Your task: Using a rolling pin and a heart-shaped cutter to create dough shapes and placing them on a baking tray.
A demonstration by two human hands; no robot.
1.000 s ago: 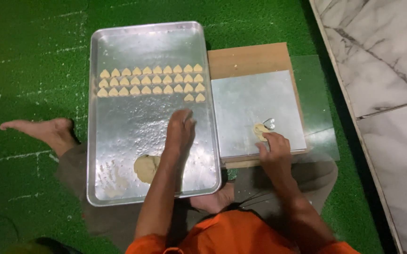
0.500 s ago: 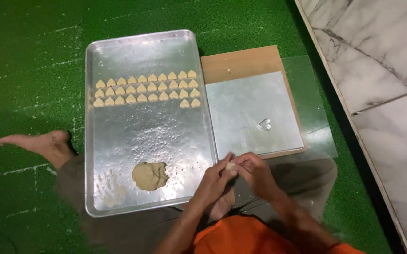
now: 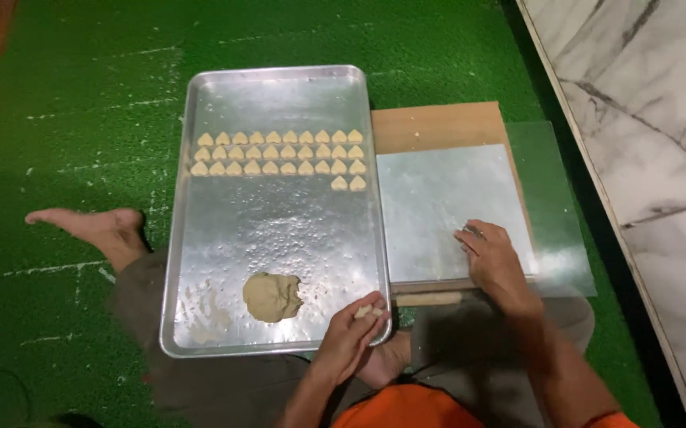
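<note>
My left hand (image 3: 349, 339) hovers at the near right corner of the metal baking tray (image 3: 200, 261), pinching a small piece of dough (image 3: 367, 311) in its fingertips. A tan dough lump (image 3: 272, 296) lies on the tray just left of that hand. My right hand (image 3: 492, 257) rests on the foil-covered board (image 3: 430, 206), its fingertips curled over a small shiny cutter (image 3: 472, 231) that is mostly hidden. Rows of several small heart-shaped dough pieces (image 3: 279, 153) line the tray's far half.
A wooden board (image 3: 438, 125) lies under the foil sheet, and a clear plastic sheet (image 3: 553, 214) sticks out to its right. Everything sits on green turf (image 3: 81, 119). My bare foot (image 3: 93, 226) lies left of the tray. A marble floor (image 3: 644, 119) borders the right side.
My hands were joined in front of me around the dough. They have parted: the right hand went onto the foil board over the cutter, and the left stayed by the tray corner with the dough piece.
</note>
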